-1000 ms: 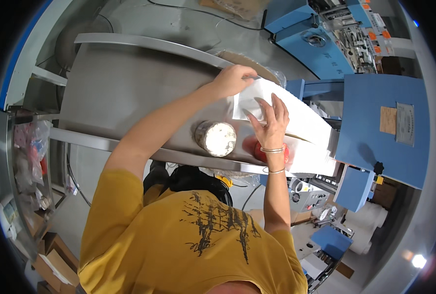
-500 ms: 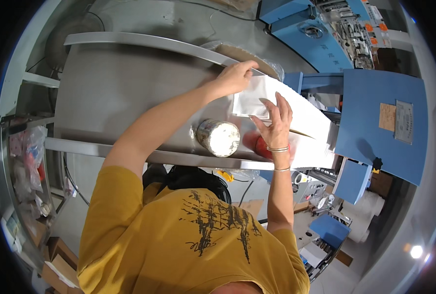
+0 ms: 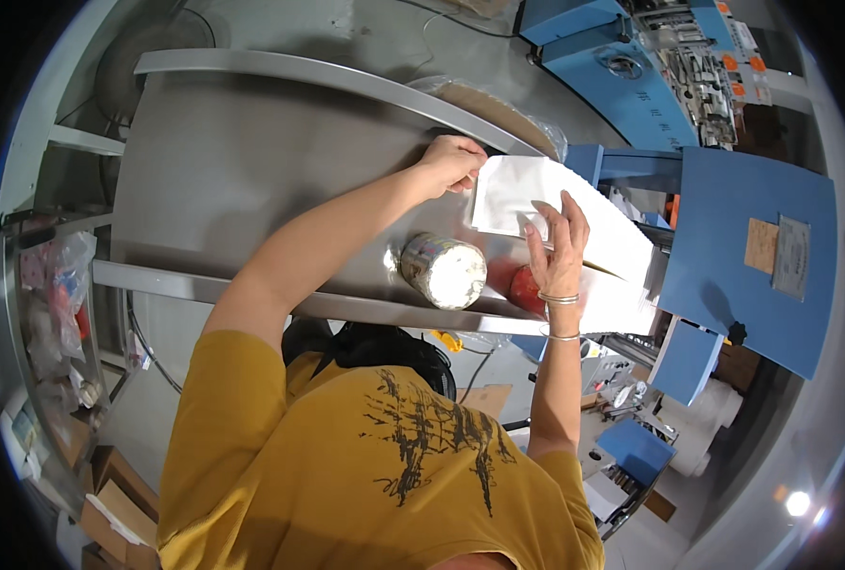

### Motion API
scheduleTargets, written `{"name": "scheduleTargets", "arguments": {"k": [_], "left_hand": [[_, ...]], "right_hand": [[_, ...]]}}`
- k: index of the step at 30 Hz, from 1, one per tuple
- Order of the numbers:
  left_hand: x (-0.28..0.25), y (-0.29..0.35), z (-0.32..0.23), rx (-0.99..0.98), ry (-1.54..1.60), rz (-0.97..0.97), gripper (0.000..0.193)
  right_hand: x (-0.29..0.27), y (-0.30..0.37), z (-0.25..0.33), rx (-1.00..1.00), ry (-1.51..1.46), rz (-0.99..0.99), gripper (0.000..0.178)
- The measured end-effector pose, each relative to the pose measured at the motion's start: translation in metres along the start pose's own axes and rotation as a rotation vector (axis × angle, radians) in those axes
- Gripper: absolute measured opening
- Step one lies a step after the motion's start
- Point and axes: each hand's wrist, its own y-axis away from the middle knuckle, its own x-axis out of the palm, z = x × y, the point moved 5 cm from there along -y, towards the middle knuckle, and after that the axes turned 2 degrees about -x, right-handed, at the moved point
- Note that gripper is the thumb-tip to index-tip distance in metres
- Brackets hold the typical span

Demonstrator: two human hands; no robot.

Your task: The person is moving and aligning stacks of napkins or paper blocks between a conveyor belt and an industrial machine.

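Along the right part of the metal table (image 3: 280, 161) lies a long row of white paper pieces (image 3: 613, 223), packed close and overlapping, with a flat white face (image 3: 510, 195) at its left end. My left hand (image 3: 453, 163) is closed at that end's far corner; its fingertips meet the paper edge, but what they pinch is hidden. My right hand (image 3: 560, 252), with bangles at the wrist, has its fingers apart over the near side of the row, fingertips by the flat face. Nearest to its wrist lies a red rounded object (image 3: 525, 288), partly covered. Left of that is a can-like cylinder (image 3: 443, 272) with a bright white end.
Raised metal rims (image 3: 346, 85) run along the table's long sides. At its right end stands a blue machine (image 3: 708, 237); another blue machine (image 3: 622, 76) is farther back. Bagged items (image 3: 61, 294) fill a rack at left, and an open cardboard box (image 3: 123, 499) lies below.
My left hand has drawn back from over the paper's far corner to its left edge, and its fingers have curled in. The whole view has shifted slightly; my right hand stays over the row.
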Motion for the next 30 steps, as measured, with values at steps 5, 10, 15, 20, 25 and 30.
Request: {"name": "scheduleTargets", "arguments": {"k": [5,10,15,20,25,30], "left_hand": [[-0.002,0.019,-0.003,0.076,0.025,-0.096,0.026],[-0.002,0.015,-0.003,0.077,-0.100,0.011,0.024],[-0.015,0.012,-0.001,0.076,0.022,0.122,0.019],[-0.021,0.027,-0.015,0.181,-0.649,-0.192,0.018],[0.000,0.039,-0.026,0.315,-0.576,-0.121,0.025],[0.034,0.033,-0.023,0.291,-0.161,0.163,0.054]], "right_hand": [[0.003,-0.002,0.006,0.004,0.017,-0.003,0.032],[0.002,-0.002,0.007,0.026,0.031,0.002,0.034],[0.003,-0.001,0.005,0.014,0.022,0.014,0.035],[0.005,-0.002,0.006,0.008,0.017,0.014,0.035],[0.002,-0.001,0.004,0.014,0.026,-0.001,0.036],[0.002,-0.003,0.011,-0.015,0.014,-0.024,0.038]]}}
